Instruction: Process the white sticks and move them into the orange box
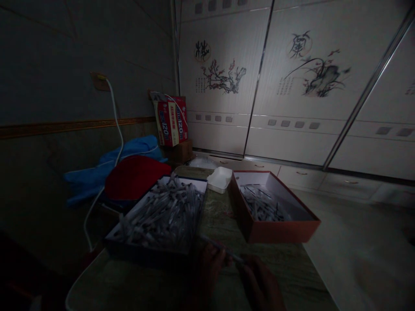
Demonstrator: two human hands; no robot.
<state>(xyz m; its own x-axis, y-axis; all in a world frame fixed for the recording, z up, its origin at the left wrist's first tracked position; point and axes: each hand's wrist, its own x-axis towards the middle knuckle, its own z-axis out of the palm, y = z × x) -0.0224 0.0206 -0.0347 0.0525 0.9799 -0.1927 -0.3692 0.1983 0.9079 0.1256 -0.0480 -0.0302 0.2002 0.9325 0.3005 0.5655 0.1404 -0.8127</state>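
Observation:
Both my hands sit low at the near edge of the table, in deep shadow. My left hand (pixel 210 268) and my right hand (pixel 261 283) are both closed on one thin pen-like stick (pixel 223 249) that runs between them. Just beyond my left hand stands a dark box (pixel 129 248) heaped with several such sticks (pixel 162 214). A red-brown box (pixel 275 231) to the right holds a smaller pile of sticks (pixel 262 205).
A small white tray (pixel 220 179) lies between the boxes at the back. A red lid (pixel 134 177), blue cloth (pixel 97 172) and a white cable (pixel 118 125) lie left. A red carton (pixel 171 119) stands by the wall. Painted sliding cabinet doors (pixel 292 86) fill the background.

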